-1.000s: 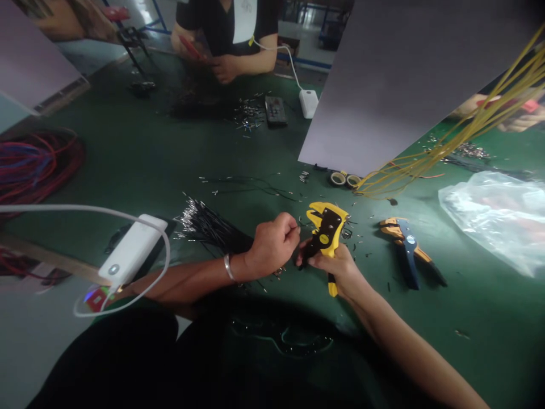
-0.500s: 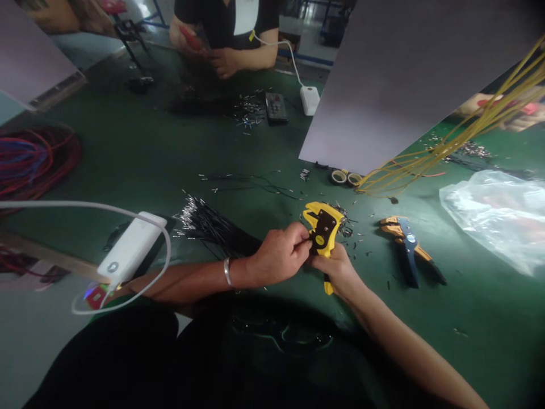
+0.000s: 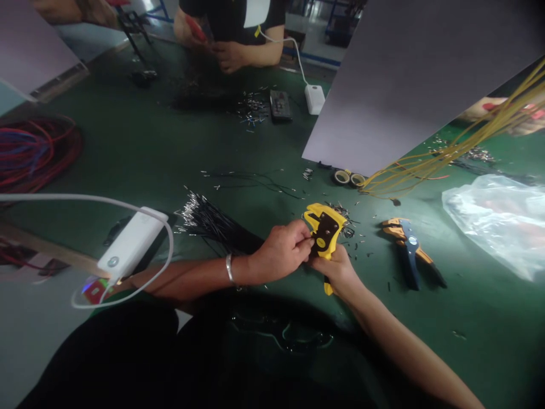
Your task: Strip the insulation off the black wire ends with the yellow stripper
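My right hand (image 3: 338, 270) is wrapped round the handles of a yellow and black wire stripper (image 3: 327, 227), its head pointing up and away from me. Close against the tool's left side is my left hand (image 3: 283, 250), its fingers pinched together; what lies between the fingertips is too small to make out. A bundle of black wires (image 3: 213, 218) with bare silvery ends lies left of the hands, partly behind my left wrist. Small cut scraps (image 3: 349, 218) are scattered just beyond the stripper.
A blue and orange wire stripper (image 3: 409, 244) lies to the right, near a clear plastic bag (image 3: 498, 221). Black tape rolls (image 3: 342, 177) sit by a grey panel (image 3: 395, 79). A white power bank (image 3: 131, 241) with a cable is at left. Across the table, a co-worker's hand (image 3: 230, 57) shows.
The view has shifted slightly. Both hands and the wire stripper stay almost in the same place, with the left fingers still at the tool's side.
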### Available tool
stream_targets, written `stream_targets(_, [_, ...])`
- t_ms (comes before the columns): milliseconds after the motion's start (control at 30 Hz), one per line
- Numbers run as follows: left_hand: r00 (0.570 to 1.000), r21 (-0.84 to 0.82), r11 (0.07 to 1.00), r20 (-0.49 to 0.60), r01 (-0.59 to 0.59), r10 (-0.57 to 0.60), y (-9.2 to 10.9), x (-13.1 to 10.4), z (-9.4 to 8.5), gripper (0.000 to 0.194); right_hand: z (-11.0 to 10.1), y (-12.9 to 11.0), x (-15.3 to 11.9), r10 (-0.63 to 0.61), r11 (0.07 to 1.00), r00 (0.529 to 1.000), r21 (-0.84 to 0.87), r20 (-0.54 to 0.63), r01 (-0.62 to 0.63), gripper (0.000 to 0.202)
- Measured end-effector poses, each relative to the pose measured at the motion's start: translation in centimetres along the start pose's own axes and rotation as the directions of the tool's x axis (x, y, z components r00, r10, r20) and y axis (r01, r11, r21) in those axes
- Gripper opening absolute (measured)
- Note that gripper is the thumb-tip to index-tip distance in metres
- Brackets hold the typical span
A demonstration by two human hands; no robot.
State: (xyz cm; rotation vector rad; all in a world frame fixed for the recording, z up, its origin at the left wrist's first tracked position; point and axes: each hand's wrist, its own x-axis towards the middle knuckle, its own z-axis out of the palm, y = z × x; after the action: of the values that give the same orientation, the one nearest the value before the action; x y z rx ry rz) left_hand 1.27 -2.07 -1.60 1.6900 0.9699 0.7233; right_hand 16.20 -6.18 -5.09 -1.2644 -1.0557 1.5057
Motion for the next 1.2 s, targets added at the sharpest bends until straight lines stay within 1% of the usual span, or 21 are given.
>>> stream_targets(167, [1.000,-0.005,1.000,0.023,0.006,-0.006,-0.22,-0.01,0.05,0.006,0.02,0.02,-0.16,-0.026,0.996,0.999,-0.083,-0.022,0.024,0.008])
stream_targets(300, [0.999,-0.061,0.998,0.045,0.020,-0.017,-0.15,-0.06,0.01,0.008,0.05,-0.34,-0.35,-0.048,0.989,0.998,-0.141,-0.045,0.041,0.006])
stream_targets(367, [0.996,-0.108,0.993,0.074,0.048,-0.040,-0.01,-0.09,-0.05,0.009,0.06,-0.52,-0.36,-0.052,0.988,0.998,-0.151,-0.040,0.046,0.007])
stream_targets(500, [0.984,-0.226,0.964,0.137,0.143,-0.114,0.24,-0.06,-0.19,0.008,0.09,-0.68,-0.34,-0.054,0.987,0.998,-0.151,-0.039,0.047,0.007])
stream_targets(633, [0.973,-0.281,0.941,0.182,0.190,-0.142,0.27,0.03,-0.26,0.009,0.17,-0.69,-0.45,-0.081,0.983,0.994,-0.168,-0.070,0.068,0.007])
stream_targets(767, [0.972,-0.303,0.934,0.194,0.190,-0.135,0.21,0.06,-0.31,0.008,0.18,-0.66,-0.58,-0.106,0.968,0.989,-0.236,-0.098,0.081,0.008])
stream_targets(900, [0.969,-0.285,0.941,0.210,0.185,-0.126,0.44,0.09,-0.48,0.008,-0.03,-0.40,-0.64,-0.112,0.959,0.989,-0.270,-0.097,0.082,0.008])
stream_targets(1067, [0.963,-0.280,0.936,0.224,0.214,-0.153,0.33,0.12,-0.47,0.008,-0.09,-0.28,-0.79,-0.178,0.936,0.978,-0.326,-0.107,0.134,0.007])
stream_targets(1200, [0.967,-0.294,0.938,0.225,0.182,-0.117,0.13,0.11,-0.50,0.006,0.03,-0.26,-0.97,-0.220,0.908,0.968,-0.387,-0.117,0.159,0.008])
